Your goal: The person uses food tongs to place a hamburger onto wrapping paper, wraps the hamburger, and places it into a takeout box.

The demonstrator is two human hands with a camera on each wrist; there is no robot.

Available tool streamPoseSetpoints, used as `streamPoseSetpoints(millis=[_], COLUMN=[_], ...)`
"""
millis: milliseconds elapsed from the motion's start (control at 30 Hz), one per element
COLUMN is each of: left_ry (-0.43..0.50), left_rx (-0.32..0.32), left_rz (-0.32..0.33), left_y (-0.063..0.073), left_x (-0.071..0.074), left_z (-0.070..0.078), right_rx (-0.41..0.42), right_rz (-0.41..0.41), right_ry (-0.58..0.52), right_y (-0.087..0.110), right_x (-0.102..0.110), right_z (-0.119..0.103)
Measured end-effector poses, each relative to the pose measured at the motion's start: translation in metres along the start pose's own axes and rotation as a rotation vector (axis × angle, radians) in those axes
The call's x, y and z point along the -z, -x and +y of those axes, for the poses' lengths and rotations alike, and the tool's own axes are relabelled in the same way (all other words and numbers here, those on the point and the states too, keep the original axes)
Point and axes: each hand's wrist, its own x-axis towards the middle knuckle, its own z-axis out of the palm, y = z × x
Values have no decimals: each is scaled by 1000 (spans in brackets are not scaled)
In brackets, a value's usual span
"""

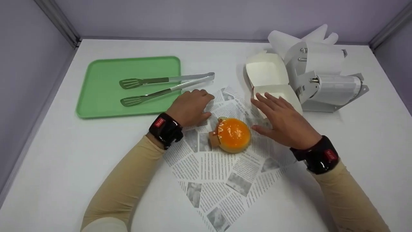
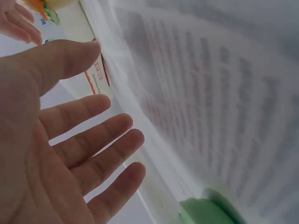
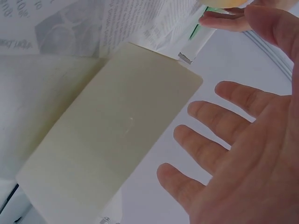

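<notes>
A hamburger (image 1: 234, 135) with a shiny orange-brown bun lies on its side on newspaper-print wrapping paper (image 1: 215, 166), its filling facing left. My left hand (image 1: 192, 108) is just up and left of the burger, over the paper's edge; in the left wrist view its fingers (image 2: 100, 130) are spread, holding nothing. To the burger's right, my right hand (image 1: 283, 120) reaches across the front of an open white burger box (image 1: 266, 69). The right wrist view shows its fingers (image 3: 215, 121) extended and apart beside a pale box panel (image 3: 112, 126). Neither hand touches the burger.
A green tray (image 1: 96, 90) sits at the back left, with metal tongs (image 1: 190, 78) lying partly on it and reaching past its right edge. At the back right stands a grey and white roll dispenser (image 1: 338, 90), close behind the box. Low walls bound the white table (image 1: 58, 154).
</notes>
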Motion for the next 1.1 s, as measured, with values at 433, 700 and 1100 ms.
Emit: streamPoseSetpoints(millis=[433, 700, 1100], left_ry=[27, 62, 55], left_rx=[196, 225, 275], left_rz=[10, 16, -8], left_y=[-6, -6, -7], left_x=[-8, -5, -5], left_z=[3, 5, 5], right_rx=[2, -1, -7], right_rz=[-25, -30, -57], right_ry=[-6, -13, -32], right_y=[2, 2, 2], right_x=[-4, -3, -1], right_z=[-2, 0, 1])
